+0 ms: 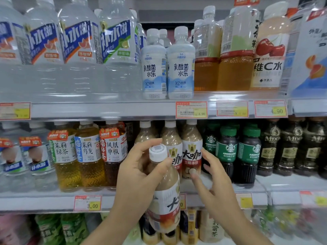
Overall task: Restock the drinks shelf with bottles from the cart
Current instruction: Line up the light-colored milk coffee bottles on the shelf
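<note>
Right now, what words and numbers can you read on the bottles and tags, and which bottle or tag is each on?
"乳酸菌 水乐": white bottle, top shelf.
"维C水": cherry-label bottle.
"茉莉绿茶": yellow tea bottle.
"茉莉乌龙": blue-label tea bottle.
"凤凰单枞": dark tea bottle.
"大咖": milk coffee bottle on shelf.
"AMERICANO": green-capped bottle.
"4.90": price tag.
"3.00": price tag.
Other tags: too blurred.

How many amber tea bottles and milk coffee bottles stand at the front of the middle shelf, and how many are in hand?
Amber tea bottles: 3
Milk coffee bottles on the middle shelf: 3
Milk coffee bottle in the left hand: 1
Total: 7
</note>
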The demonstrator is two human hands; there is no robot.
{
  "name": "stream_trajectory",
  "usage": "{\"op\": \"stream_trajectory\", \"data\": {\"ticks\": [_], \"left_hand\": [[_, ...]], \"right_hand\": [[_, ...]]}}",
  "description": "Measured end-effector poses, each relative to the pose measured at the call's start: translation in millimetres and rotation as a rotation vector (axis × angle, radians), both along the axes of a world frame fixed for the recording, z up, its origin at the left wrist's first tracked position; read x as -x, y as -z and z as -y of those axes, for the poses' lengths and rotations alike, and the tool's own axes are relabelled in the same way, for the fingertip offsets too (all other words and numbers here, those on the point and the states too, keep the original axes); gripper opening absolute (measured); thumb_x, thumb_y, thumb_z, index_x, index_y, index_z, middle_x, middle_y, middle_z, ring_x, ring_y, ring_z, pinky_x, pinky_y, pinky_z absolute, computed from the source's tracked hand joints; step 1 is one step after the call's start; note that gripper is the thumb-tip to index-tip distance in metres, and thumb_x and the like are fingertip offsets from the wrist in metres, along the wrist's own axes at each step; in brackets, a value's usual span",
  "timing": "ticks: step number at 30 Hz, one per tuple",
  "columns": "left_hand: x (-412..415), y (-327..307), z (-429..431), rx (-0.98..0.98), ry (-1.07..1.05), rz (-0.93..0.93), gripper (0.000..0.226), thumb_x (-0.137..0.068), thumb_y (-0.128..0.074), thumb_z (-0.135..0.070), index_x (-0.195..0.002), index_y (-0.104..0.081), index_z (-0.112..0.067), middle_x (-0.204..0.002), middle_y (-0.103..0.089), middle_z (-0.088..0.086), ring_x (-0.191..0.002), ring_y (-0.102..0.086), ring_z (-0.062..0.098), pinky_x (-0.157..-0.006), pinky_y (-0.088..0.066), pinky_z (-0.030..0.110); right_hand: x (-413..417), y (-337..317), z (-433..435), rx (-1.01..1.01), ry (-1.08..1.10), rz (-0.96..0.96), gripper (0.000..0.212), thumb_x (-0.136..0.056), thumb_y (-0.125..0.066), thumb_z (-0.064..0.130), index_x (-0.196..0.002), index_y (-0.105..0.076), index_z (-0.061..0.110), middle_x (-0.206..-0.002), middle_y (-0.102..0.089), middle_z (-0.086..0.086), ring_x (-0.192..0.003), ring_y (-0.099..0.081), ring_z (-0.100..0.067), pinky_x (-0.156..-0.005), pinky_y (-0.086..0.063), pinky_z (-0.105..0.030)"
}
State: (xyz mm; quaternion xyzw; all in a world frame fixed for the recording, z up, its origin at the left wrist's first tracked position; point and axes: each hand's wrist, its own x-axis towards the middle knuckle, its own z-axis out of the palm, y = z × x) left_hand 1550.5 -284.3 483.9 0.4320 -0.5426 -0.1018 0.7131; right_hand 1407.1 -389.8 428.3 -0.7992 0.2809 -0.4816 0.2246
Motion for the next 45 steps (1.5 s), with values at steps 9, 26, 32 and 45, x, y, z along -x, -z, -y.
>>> {"op": "stream_trajectory", "data": {"ticks": [9, 26, 32, 45], "left_hand": [[37.4, -29.5, 34.0, 0.161, 0.108, 0.124, 0.035, -0.071, -0.073, -0.028, -0.097, -0.061, -0.049, -0.100, -0.067, -0.010, -0.093, -0.066, 0.008, -0.077, -0.052, 0.020], [-41.8, 49.6, 50.1, -0.034, -0.454, 0.575, 0.032, -0.087, -0.058, -0.033, -0.118, -0.053, -0.036, -0.122, -0.039, -0.021, -0.119, -0.037, -0.001, -0.096, -0.047, 0.035], [-49.0, 70.5, 65.4, -0.247, -0.556, 0.711, 0.069, -0.079, -0.058, -0.048, -0.139, -0.028, -0.035, -0.151, -0.003, -0.002, -0.142, -0.006, 0.029, -0.100, -0.040, 0.050], [-47.2, 71.8, 76.8, -0.272, -0.549, 0.683, 0.075, -0.077, -0.070, -0.039, -0.142, -0.033, -0.033, -0.152, 0.016, -0.004, -0.142, 0.011, 0.028, -0.100, -0.040, 0.060]], "right_hand": [[15.1, -7.4, -26.8, -0.184, -0.197, 0.159, 0.077, -0.068, -0.083, 0.019, -0.123, -0.039, 0.052, -0.120, -0.055, 0.031, -0.112, -0.053, 0.007, -0.085, -0.046, -0.010], [3.3, 6.7, 7.3, -0.152, 0.002, 0.227, 0.081, -0.067, -0.083, 0.020, -0.128, -0.037, 0.046, -0.123, -0.054, 0.026, -0.115, -0.049, 0.009, -0.093, -0.042, -0.010], [-6.3, 2.1, 19.3, -0.197, 0.057, 0.209, 0.080, -0.068, -0.082, 0.022, -0.130, -0.035, 0.039, -0.126, -0.055, 0.016, -0.116, -0.051, 0.001, -0.100, -0.045, -0.030], [-3.4, -5.1, 5.7, -0.269, 0.054, 0.118, 0.063, -0.071, -0.078, 0.028, -0.110, -0.036, 0.051, -0.111, -0.058, 0.020, -0.101, -0.057, 0.004, -0.079, -0.047, -0.016]]}}
